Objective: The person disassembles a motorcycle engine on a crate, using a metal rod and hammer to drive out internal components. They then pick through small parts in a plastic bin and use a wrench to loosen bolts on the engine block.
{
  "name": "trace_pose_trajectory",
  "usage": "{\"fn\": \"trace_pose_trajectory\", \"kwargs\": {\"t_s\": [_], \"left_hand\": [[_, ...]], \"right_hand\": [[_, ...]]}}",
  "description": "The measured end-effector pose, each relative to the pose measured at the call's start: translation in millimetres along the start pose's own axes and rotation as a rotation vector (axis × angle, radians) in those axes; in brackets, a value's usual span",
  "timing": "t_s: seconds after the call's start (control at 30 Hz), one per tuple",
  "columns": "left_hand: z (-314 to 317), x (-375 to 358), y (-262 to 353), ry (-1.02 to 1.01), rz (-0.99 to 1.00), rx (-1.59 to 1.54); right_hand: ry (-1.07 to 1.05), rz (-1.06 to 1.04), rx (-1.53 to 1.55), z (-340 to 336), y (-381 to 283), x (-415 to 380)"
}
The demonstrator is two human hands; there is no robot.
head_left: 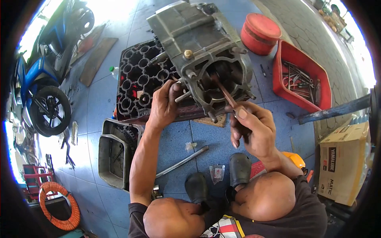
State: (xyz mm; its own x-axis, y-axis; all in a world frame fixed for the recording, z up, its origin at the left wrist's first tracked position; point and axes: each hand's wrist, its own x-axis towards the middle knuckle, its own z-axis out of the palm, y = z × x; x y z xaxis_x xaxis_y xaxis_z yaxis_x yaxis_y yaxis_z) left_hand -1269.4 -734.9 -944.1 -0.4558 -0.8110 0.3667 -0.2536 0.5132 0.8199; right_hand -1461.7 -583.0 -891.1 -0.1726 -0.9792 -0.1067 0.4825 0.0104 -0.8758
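Observation:
A grey metal engine block (198, 35) rests tilted on a dark bottle crate (139, 79), its round opening towards me. Several studs stick out around that opening. My left hand (166, 104) grips the block's lower left side by a stud, fingers curled. Between the thumb and fingers of my right hand (254, 126) is a thin reddish-brown strip (225, 91), slanting up into the opening. Its far end lies in the dark interior, so I cannot make out what it touches.
Right of the crate stand a red tub of tools (301, 104) and a red lidded bucket (260, 33). Grey metal bins (113, 158), a metal tube (182, 162) and a small plastic bag (217, 173) are on the floor. A cardboard box (343, 162) stands far right; a blue motorcycle (37, 75), left.

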Motion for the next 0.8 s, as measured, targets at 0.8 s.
{"fn": "trace_pose_trajectory", "kwargs": {"t_s": [0.8], "left_hand": [[-20,5,10,-0.038,-0.225,0.062]], "right_hand": [[0.243,-0.877,-1.331,17,8,41]]}}
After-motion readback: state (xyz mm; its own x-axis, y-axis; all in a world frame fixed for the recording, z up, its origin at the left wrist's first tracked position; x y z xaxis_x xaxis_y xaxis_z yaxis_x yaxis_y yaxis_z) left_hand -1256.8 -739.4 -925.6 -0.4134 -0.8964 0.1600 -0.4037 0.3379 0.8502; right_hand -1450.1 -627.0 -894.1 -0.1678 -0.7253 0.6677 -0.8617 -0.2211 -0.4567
